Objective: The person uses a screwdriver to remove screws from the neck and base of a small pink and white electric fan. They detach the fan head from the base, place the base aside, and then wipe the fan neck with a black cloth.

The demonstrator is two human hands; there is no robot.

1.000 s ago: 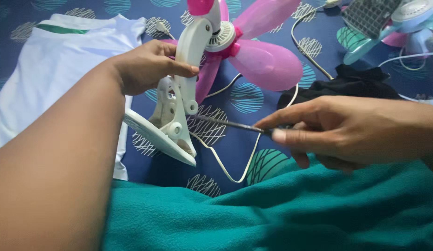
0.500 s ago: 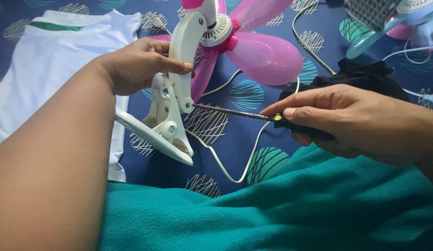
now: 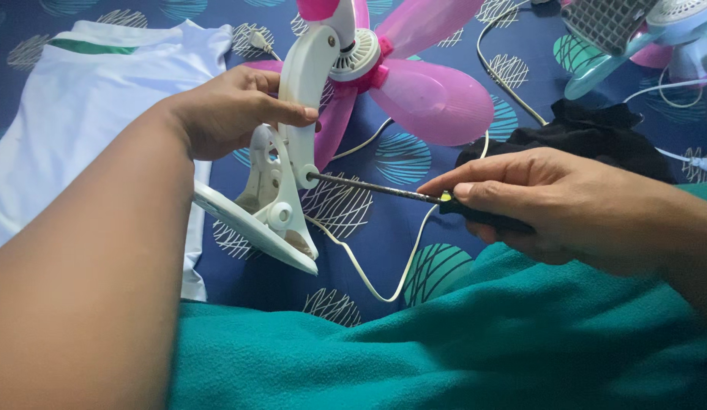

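While the left hand wraps around the white arm of a small clip fan, steadying it upright at about 11 o'clock of the view's centre, the right hand, at 3 o'clock, closes snugly on a screwdriver. Its tip meets the pivot joint above the fan's clamp. Pink blades spread behind; a teal blanket lies below.
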